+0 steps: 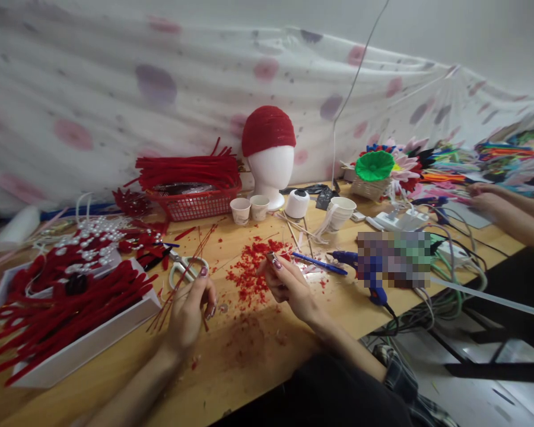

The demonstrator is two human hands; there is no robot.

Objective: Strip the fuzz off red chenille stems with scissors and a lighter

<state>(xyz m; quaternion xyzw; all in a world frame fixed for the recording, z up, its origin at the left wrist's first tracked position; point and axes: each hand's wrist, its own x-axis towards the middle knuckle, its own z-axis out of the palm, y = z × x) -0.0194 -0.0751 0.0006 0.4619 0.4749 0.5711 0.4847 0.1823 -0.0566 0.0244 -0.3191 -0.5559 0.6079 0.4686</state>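
Note:
My left hand (187, 314) is closed, thumb and fingers curled together. A thin reddish-brown piece pokes out below its fingertips; whether it is held I cannot tell. Thin red-brown stems (160, 317) lie beside that hand, and white-handled scissors (176, 276) rest just beyond it. My right hand (291, 286) pinches a small dark or metallic bit between thumb and finger, too small to name. Under and behind the right hand spread red fuzz clippings (244, 279). A blue pen (319, 263) lies to its right.
At left, a white box lid (93, 350) holds red fuzzy stems and white beads. Behind stand a red basket (196, 204), a foam head (271, 166) with red wrap, and paper cups (240, 211). Rightward are a blue glue gun (374, 284), cables, and another person's hand (489, 198).

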